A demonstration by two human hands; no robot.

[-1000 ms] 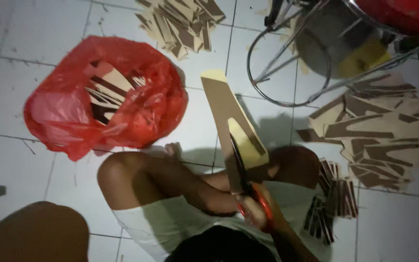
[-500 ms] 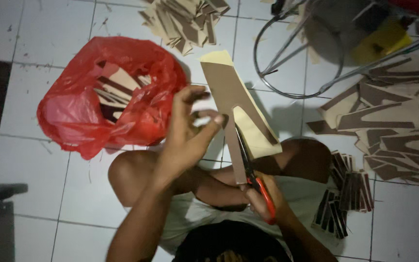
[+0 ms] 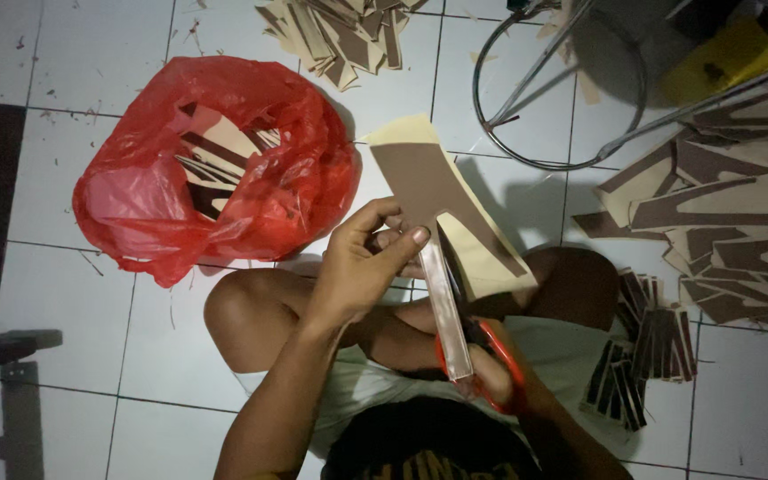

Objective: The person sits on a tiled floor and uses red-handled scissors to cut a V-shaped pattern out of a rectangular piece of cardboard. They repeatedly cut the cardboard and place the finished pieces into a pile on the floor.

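My left hand [image 3: 362,262] pinches the lower edge of a brown and cream sheet [image 3: 442,200] held above my crossed legs. In my right hand [image 3: 491,373] I grip orange-handled scissors [image 3: 482,351], their blades reaching up into the sheet. Down beside the blades hangs a long narrow strip [image 3: 446,307], partly cut from the sheet. My fingers hide the spot where the strip joins the sheet.
A red plastic bag [image 3: 215,164] holding cut pieces lies on the white tiled floor [image 3: 91,293] at left. Piles of brown cut shapes lie at top [image 3: 340,31] and right [image 3: 731,213]. Short dark strips [image 3: 646,351] sit by my right knee. A metal stool frame [image 3: 562,89] stands at upper right.
My left hand came up from my lap and took hold of the sheet's lower edge. The scissors cut further up, and a long strip now hangs beside the blades.
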